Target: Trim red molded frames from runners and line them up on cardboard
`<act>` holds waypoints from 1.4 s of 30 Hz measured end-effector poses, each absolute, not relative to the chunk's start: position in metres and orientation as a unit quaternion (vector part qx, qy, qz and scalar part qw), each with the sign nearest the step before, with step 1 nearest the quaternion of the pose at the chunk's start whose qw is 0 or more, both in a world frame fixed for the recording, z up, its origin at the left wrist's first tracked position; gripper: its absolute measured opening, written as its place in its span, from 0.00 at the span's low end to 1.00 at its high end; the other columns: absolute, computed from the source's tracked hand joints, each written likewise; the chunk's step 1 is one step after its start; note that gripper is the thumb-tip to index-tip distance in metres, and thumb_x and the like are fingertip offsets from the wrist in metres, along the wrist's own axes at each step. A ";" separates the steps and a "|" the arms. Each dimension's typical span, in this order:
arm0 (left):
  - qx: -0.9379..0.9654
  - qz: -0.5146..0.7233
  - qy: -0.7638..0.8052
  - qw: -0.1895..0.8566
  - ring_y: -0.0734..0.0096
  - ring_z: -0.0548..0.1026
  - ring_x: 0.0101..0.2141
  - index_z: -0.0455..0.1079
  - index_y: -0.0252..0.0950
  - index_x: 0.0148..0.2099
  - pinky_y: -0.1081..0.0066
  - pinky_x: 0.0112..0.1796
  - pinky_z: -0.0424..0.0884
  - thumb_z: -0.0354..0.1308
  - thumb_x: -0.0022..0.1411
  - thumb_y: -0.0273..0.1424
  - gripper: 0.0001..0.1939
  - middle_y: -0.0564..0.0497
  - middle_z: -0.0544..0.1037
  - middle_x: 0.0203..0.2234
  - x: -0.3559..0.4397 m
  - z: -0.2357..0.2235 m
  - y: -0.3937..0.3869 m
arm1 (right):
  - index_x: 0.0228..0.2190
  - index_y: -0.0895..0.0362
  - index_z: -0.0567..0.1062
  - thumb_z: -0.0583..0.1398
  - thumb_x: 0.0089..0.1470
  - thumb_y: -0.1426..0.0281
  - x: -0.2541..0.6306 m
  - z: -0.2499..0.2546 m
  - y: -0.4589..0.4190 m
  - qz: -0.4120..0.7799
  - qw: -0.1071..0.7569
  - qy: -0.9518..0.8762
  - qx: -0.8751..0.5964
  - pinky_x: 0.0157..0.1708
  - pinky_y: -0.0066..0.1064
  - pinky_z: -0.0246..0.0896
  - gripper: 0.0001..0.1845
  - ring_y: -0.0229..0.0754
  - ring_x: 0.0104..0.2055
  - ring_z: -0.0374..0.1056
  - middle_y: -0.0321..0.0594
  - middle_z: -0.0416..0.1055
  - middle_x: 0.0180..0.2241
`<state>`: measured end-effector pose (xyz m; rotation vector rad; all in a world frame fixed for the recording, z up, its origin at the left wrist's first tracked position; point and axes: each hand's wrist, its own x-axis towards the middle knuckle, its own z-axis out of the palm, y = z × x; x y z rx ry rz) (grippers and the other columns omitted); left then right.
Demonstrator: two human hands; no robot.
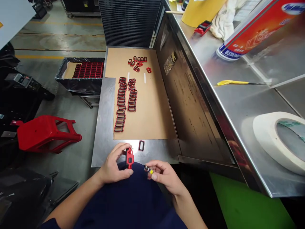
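Okay, my left hand [113, 163] firmly grips the upright red plastic frame part [130, 158] steady while my right hand [165, 175] pinches the small metal-and-yellow fitting [148, 170] close beside it.

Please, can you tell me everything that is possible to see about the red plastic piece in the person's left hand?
The red plastic piece is a small moulded part with a glossy look. It has a wider, roughly rectangular body with a dark opening near the middle, and it narrows to a short stem at the lower end. It stands upright, gripped by the left hand, and its lower end is close to the dark blue clothing. Its finer details are too small to tell.
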<state>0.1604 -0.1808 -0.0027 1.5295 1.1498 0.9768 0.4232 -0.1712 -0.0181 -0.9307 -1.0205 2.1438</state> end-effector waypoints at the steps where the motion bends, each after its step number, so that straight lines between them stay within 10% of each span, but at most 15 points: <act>1: 0.629 0.398 0.472 0.473 0.52 0.70 0.55 0.60 0.40 0.65 0.56 0.56 0.69 0.66 0.54 0.33 0.37 0.41 0.65 0.56 0.159 -0.001 -0.182 | 0.43 0.59 0.77 0.74 0.51 0.58 0.415 -0.013 -0.173 0.812 0.300 -0.379 -0.327 0.36 0.25 0.67 0.24 0.36 0.33 0.69 0.42 0.73 0.36; 8: 0.601 0.371 0.463 0.536 0.51 0.70 0.55 0.63 0.43 0.63 0.54 0.55 0.69 0.65 0.57 0.38 0.33 0.42 0.65 0.57 0.155 0.013 -0.182 | 0.42 0.57 0.75 0.70 0.56 0.61 0.392 0.016 -0.169 0.771 0.342 -0.448 -0.297 0.44 0.29 0.68 0.17 0.40 0.42 0.70 0.45 0.72 0.45; 13: 0.402 0.385 0.410 0.723 0.61 0.76 0.39 0.68 0.37 0.52 0.65 0.37 0.75 0.55 0.65 0.50 0.23 0.42 0.73 0.45 0.161 0.016 -0.180 | 0.39 0.55 0.79 0.70 0.56 0.64 0.383 0.031 -0.167 0.671 0.317 -0.601 -0.297 0.55 0.37 0.65 0.11 0.47 0.51 0.68 0.46 0.67 0.54; 19: 0.263 0.336 0.396 0.813 0.69 0.74 0.29 0.65 0.35 0.40 0.70 0.31 0.73 0.49 0.67 0.52 0.24 0.50 0.72 0.29 0.168 0.007 -0.179 | 0.42 0.55 0.80 0.70 0.55 0.66 0.370 0.026 -0.168 0.690 0.311 -0.576 -0.311 0.42 0.29 0.70 0.13 0.38 0.38 0.71 0.44 0.72 0.47; 25: 0.580 0.317 0.481 0.576 0.50 0.70 0.56 0.58 0.40 0.65 0.54 0.54 0.71 0.63 0.59 0.43 0.35 0.40 0.65 0.61 0.157 0.015 -0.185 | 0.38 0.59 0.80 0.75 0.48 0.67 0.372 0.012 -0.164 0.850 0.307 -0.297 -0.307 0.36 0.20 0.67 0.16 0.33 0.33 0.70 0.40 0.74 0.35; 31: 0.721 0.302 0.476 0.403 0.55 0.70 0.57 0.55 0.43 0.68 0.55 0.58 0.69 0.64 0.55 0.27 0.40 0.43 0.70 0.57 0.159 0.015 -0.188 | 0.37 0.61 0.78 0.75 0.48 0.64 0.373 0.009 -0.162 0.858 0.307 -0.252 -0.325 0.32 0.22 0.69 0.19 0.35 0.29 0.70 0.41 0.74 0.31; 42: 0.698 0.363 0.414 0.458 0.54 0.71 0.55 0.52 0.43 0.70 0.54 0.56 0.71 0.66 0.53 0.28 0.45 0.40 0.69 0.57 0.161 0.019 -0.192 | 0.38 0.58 0.77 0.66 0.62 0.73 0.397 0.042 -0.175 0.418 0.383 -0.756 -0.328 0.39 0.29 0.67 0.03 0.40 0.40 0.72 0.42 0.74 0.41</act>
